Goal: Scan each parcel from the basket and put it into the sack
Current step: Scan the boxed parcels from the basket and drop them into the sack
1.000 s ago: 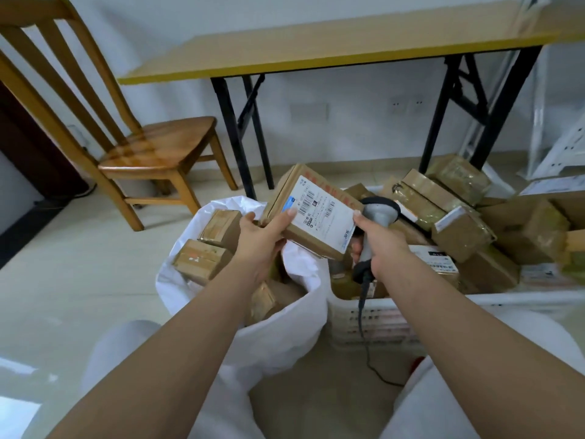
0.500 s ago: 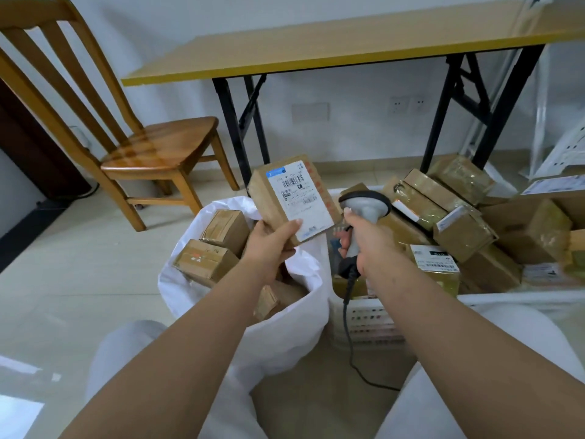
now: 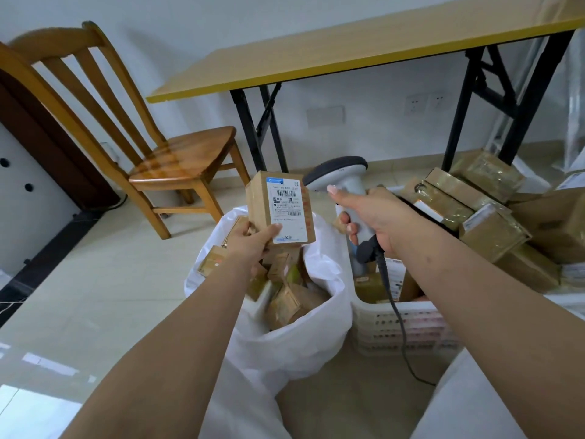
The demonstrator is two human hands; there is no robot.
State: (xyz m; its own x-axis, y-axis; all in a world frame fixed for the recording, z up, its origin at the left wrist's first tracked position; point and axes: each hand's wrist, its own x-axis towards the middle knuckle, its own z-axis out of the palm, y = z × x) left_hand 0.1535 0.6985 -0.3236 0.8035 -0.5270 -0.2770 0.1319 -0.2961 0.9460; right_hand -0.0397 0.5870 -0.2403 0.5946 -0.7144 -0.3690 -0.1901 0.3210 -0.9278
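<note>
The left hand (image 3: 250, 240) reaches forward above the white sack (image 3: 294, 337), its grip clenched on the lower end of a cardboard parcel (image 3: 280, 208). The parcel stands upright, long axis vertical, its barcode label facing the camera. Just right of it, the right hand (image 3: 376, 217) clasps the handle of a grey scanner (image 3: 340, 180), whose head points left toward the parcel. Further right, the white basket (image 3: 408, 324) holds more parcels.

Wood chair (image 3: 177, 160), yellow folding table (image 3: 348, 55), white wall, tile floor
</note>
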